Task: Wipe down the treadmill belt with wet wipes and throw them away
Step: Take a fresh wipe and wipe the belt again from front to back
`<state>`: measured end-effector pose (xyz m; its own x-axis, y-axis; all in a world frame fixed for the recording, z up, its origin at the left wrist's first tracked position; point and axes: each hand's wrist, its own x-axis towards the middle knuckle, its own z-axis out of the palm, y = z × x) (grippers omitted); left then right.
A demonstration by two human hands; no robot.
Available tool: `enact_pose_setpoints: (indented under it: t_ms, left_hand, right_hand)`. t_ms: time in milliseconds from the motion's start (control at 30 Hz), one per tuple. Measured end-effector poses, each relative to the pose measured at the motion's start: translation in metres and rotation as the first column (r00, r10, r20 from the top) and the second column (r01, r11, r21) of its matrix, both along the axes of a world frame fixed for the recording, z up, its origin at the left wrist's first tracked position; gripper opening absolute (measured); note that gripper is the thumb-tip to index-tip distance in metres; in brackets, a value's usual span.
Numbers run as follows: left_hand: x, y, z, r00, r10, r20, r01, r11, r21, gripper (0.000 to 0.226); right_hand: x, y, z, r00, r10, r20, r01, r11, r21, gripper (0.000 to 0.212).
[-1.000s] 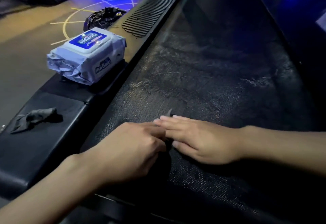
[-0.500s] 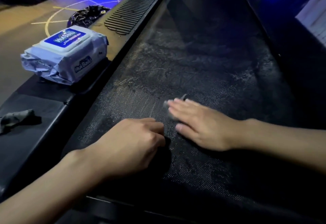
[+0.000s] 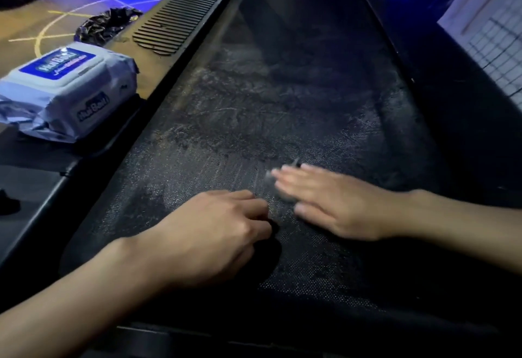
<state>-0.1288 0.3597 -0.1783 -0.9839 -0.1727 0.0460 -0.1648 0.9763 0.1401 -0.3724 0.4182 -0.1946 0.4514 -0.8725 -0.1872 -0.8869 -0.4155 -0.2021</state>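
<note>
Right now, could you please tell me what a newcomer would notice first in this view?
Two bare hands on the dark treadmill belt draw the eye: the right hand lies flat, pressing what looks like a grey wipe, with the left hand curled beside it. Beyond them a pale dusty smear crosses the belt's middle. A blue-and-white wet wipes pack sits on the left side rail.
</note>
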Motion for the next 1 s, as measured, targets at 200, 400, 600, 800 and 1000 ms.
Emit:
enact_pose_setpoints:
  t_ms: [200, 400, 600, 800, 1000]
  left_hand:
    - [-0.016, 0.001, 0.004, 0.996, -0.073, 0.058, 0.080, 0.988, -0.129, 0.019]
    - [-0.039, 0.010, 0.012, 0.982, -0.163, 0.091, 0.167, 0.985, -0.039, 0.023]
    - [-0.058, 0.012, 0.014, 0.971, -0.225, 0.086, 0.233, 0.967, -0.104, 0.026]
    - [-0.070, 0.022, 0.005, 0.967, -0.252, 0.047, 0.255, 0.964, -0.078, 0.022]
    - [-0.085, 0.032, 0.007, 0.949, -0.314, 0.033, 0.315, 0.946, -0.072, 0.021]
  right_hand:
    - [0.000, 0.043, 0.000, 0.995, 0.096, -0.001, -0.095, 0.994, 0.045, 0.065]
    - [-0.029, 0.027, 0.001, 0.990, -0.144, -0.011, 0.144, 0.990, -0.004, 0.067]
    - [-0.042, 0.054, 0.001, 0.992, -0.114, 0.058, 0.110, 0.992, 0.062, 0.062]
    - [-0.036, 0.084, 0.003, 0.996, -0.086, -0.035, 0.088, 0.995, 0.049, 0.066]
    - [-0.068, 0.074, 0.008, 0.944, -0.310, -0.116, 0.313, 0.950, 0.014, 0.080]
